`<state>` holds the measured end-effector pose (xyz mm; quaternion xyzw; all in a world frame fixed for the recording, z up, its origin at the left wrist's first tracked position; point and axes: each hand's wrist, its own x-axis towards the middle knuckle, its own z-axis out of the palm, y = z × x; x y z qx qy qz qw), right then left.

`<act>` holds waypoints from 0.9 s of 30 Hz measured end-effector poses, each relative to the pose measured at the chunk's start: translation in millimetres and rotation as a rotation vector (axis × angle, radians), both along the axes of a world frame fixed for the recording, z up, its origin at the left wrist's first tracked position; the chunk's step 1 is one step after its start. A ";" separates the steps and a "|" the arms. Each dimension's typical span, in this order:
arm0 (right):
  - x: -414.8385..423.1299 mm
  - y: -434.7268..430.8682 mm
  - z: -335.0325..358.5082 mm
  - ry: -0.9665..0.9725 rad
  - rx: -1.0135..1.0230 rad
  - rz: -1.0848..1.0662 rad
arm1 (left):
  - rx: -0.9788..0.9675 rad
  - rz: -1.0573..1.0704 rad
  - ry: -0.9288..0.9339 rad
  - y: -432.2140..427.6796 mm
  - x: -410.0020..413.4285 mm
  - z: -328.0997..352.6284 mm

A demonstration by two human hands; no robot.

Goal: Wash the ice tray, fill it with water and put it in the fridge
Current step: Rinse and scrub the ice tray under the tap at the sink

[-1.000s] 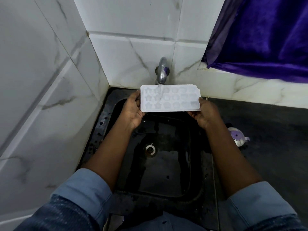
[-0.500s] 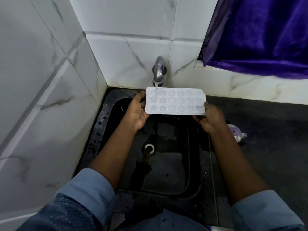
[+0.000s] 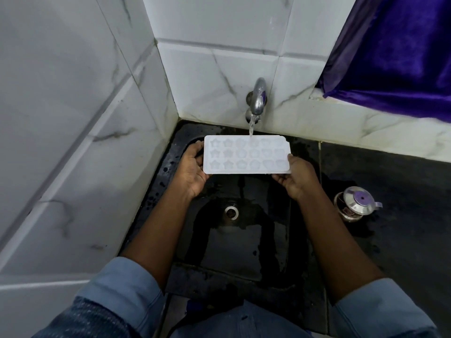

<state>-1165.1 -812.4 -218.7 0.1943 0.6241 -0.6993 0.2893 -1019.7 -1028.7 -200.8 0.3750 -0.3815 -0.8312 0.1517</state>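
- Sleeves of blue denim [image 3: 127, 286] sit at the near edge. Both bare forearms reach away over the black stone sink [image 3: 244, 252], with its round metal drain [image 3: 231, 212] below and between them.
- The left hand [image 3: 192, 167] grips the left short end of the white rectangular plastic ice tray with star and round cells [image 3: 246, 154], fingers curled underneath and thumb up at the edge.
- The right hand [image 3: 296, 178] grips the right short end at its near corner in much the same way.
- The tray hangs above the far part of the sink, clear of the basin. Its cells face up and its long axis runs left to right between the hands.
- A thin stream of water [image 3: 251, 126] drops from the curved chrome wall tap [image 3: 259, 98] just beyond the tray. It lands on the far row, a little right of the middle.
- The near rows and the left cells lie off the stream, so the coming move probably slides the tray away and sideways along its long axis.
- Neither hand is nearer the tray, since each has one end. Both would have to travel together to keep the tray level.
- A small lidded steel pot [image 3: 355, 206] stands on the dark counter [image 3: 402, 172], well apart to the right.
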 end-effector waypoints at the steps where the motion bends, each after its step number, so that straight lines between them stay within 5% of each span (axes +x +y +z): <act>1: 1.9 -6.1 1.1 0.008 0.002 0.020 | 0.001 0.016 0.000 -4.3 4.1 0.2; 16: 20.1 -61.9 13.2 0.006 -0.032 0.209 | 0.032 0.148 -0.012 -40.6 40.1 4.1; 27: 17.6 -22.1 -8.4 -0.012 0.043 0.124 | 0.067 0.089 -0.102 -6.7 37.7 -17.9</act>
